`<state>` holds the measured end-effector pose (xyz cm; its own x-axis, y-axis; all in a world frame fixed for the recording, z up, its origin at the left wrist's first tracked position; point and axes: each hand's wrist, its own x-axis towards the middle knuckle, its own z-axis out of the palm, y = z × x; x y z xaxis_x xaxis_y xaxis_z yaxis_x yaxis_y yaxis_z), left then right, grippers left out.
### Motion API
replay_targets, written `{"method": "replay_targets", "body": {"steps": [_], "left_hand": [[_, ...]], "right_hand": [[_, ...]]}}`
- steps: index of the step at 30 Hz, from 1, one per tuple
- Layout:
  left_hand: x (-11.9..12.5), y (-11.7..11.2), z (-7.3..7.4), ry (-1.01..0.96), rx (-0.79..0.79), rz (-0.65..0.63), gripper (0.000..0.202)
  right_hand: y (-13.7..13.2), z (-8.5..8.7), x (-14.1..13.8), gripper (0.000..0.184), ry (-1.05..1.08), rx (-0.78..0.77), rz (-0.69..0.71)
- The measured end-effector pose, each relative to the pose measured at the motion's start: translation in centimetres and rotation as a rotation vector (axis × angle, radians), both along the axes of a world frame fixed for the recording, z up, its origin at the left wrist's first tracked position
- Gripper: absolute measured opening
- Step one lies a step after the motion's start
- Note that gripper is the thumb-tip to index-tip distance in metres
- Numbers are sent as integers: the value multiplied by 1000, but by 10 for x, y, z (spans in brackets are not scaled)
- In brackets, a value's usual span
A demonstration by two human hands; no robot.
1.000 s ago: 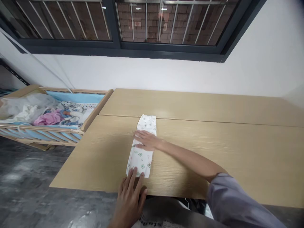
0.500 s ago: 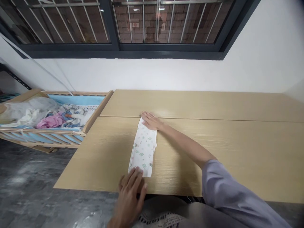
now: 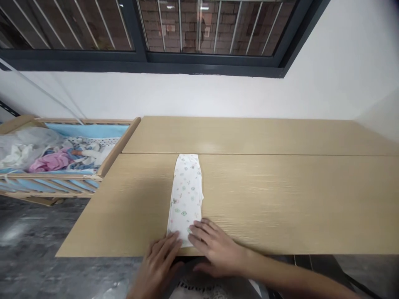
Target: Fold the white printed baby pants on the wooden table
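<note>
A long, narrow, folded white baby garment [image 3: 186, 187] with small green and pink prints lies flat on the wooden table [image 3: 280, 199]. Its near end reaches close to the front edge, and a small point sticks out on its right side. The fingertips of my left hand [image 3: 158, 259] rest at the garment's near left corner, fingers stretched out. Across from it, my right hand [image 3: 218, 247] lies with extended fingers on the near right corner. Both thumbs sit lower, towards the table's edge. The fingers hide part of the near end.
At the left stands a wooden crib [image 3: 118, 147] with a blue lining, holding a pink cloth [image 3: 51, 161], other crumpled fabrics and a clear plastic bag [image 3: 28, 141]. A seam runs along the table. Behind it are a white wall and a dark-framed barred window [image 3: 212, 60].
My right hand has come back from the garment's far end to its near right corner. My left hand stays at the near left corner. The view has shifted slightly right.
</note>
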<state>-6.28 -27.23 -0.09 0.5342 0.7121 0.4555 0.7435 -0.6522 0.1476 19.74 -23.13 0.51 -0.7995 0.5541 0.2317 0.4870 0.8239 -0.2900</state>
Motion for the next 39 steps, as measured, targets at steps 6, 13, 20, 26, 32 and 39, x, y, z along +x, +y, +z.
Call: {"method": "replay_targets", "body": {"steps": [6, 13, 20, 26, 32, 39], "left_hand": [[-3, -11, 15, -44, -90, -158, 35], [2, 38, 53, -172, -114, -35, 48], [26, 162, 90, -241, -83, 127, 22], [52, 259, 77, -95, -320, 315, 23], [71, 230, 58, -14, -247, 406, 36], [84, 95, 4, 131, -93, 410, 53]], "right_hand": [[-34, -11, -7, 21, 192, 70, -140], [20, 74, 11, 28, 328, -369, -212], [146, 76, 14, 29, 525, -277, -361], [240, 33, -1, 20, 447, -426, -576], [245, 19, -1, 29, 372, -341, -656], [171, 42, -25, 54, 109, 5, 0]]}}
